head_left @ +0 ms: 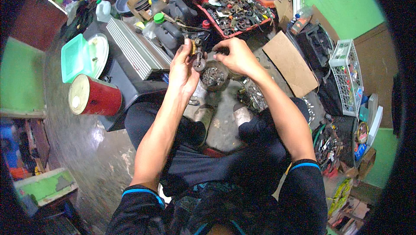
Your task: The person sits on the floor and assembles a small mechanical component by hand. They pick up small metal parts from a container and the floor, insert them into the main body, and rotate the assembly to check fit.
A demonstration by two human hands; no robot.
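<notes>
1. Dark metal is seen in the left grip [184, 68]: a bolt-like part [199, 56] is held between thumb and fingers, with a round disc [199, 65] at its lower end and a yellowish piece [193, 47] beside its upper end.
2. The right grip [238, 56] is held just to the right of the part, apart from it. Its fingers are curled and thumb and forefinger are brought near each other; whether anything is pinched there cannot be told.
3. Below and between the hands, a round bowl [215, 88] is seen, partly filled with small metal pieces [212, 76].
4. On the grey floor [221, 131], more loose metal bits [253, 95] are scattered to the right of the bowl, and the person's feet are placed nearer the body.
5. Beyond the hands, a red tray [242, 32] is heaped with metal parts. To its left, a dark jug [169, 35] is topped with a green cap [159, 18]; to its lower right, a flat cardboard piece [290, 64] is laid.
6. Farther left, a red tin [102, 96] is set beside a turquoise container [77, 57]; at far right, a white crate [346, 77] is placed.
</notes>
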